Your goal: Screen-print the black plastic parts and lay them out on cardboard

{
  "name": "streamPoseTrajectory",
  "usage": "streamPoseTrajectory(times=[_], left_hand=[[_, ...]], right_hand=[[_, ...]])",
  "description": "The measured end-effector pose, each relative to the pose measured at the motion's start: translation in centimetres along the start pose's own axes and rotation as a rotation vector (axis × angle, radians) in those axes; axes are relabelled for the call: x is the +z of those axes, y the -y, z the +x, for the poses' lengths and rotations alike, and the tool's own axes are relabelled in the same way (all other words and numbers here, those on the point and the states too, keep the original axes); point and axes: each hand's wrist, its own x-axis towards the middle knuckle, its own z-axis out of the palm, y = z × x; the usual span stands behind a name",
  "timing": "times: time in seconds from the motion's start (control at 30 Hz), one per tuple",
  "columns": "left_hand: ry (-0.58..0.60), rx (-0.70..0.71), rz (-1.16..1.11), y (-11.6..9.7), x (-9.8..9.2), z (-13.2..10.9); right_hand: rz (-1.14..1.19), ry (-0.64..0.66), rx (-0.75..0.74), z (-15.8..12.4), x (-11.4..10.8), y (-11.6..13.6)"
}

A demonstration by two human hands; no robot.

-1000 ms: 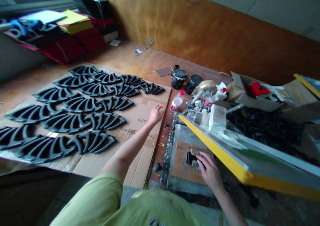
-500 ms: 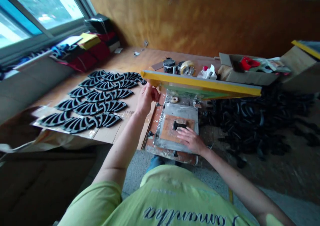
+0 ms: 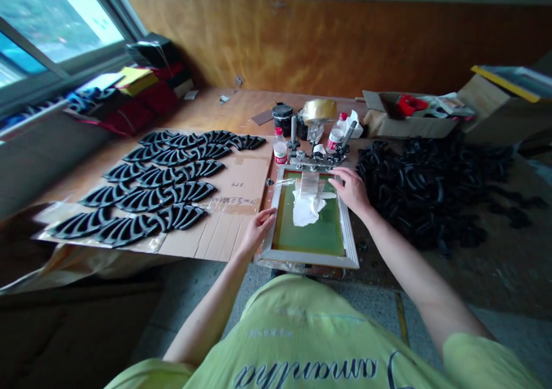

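Observation:
A screen printing frame with a green mesh lies flat on the bench in front of me. White ink is pooled on the mesh, and a pale squeegee stands in it near the far end. My left hand is at the frame's left rail, its fingers curled against the edge. Above the upper right corner is my right hand, fingers stretched toward the squeegee but apart from it. The black piece seen under the raised screen earlier is hidden now.
Rows of black fan-shaped pieces lie on cardboard at left. Right of the frame is a heap of black pieces. Behind are metal hinge clamps, a red-capped bottle, black jars and an open carton.
The screen has swung down from its tilted position to lie flat. My left hand has come down and nearer with it. My right hand has left the black piece and moved up and right.

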Motion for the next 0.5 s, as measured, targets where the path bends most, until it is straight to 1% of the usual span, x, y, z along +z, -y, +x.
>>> streamPoseTrajectory(times=[0.1,0.2,0.3,0.4,0.43,0.5], left_hand=[[0.007,0.027,0.047,1.4,-0.3,0.8],[-0.013,0.038,0.092,3.0,-0.7,1.6],[-0.03,0.048,0.159,4.7,-1.0,2.3],[-0.043,0.067,0.219,5.9,-1.2,2.8],[-0.049,0.072,0.23,6.1,-1.2,2.9],[-0.06,0.071,0.244,6.4,-1.2,3.0]], right_hand=[[-0.166,0.069,-0.113,1.3,1.5,1.7],[-0.314,0.222,-0.163,1.5,2.8,2.7],[-0.398,0.382,-0.154,1.1,4.1,3.3],[-0.394,0.557,-0.104,0.4,4.9,3.7],[-0.384,0.599,-0.093,0.2,5.0,3.7],[-0.377,0.629,-0.075,-0.1,5.0,3.7]])
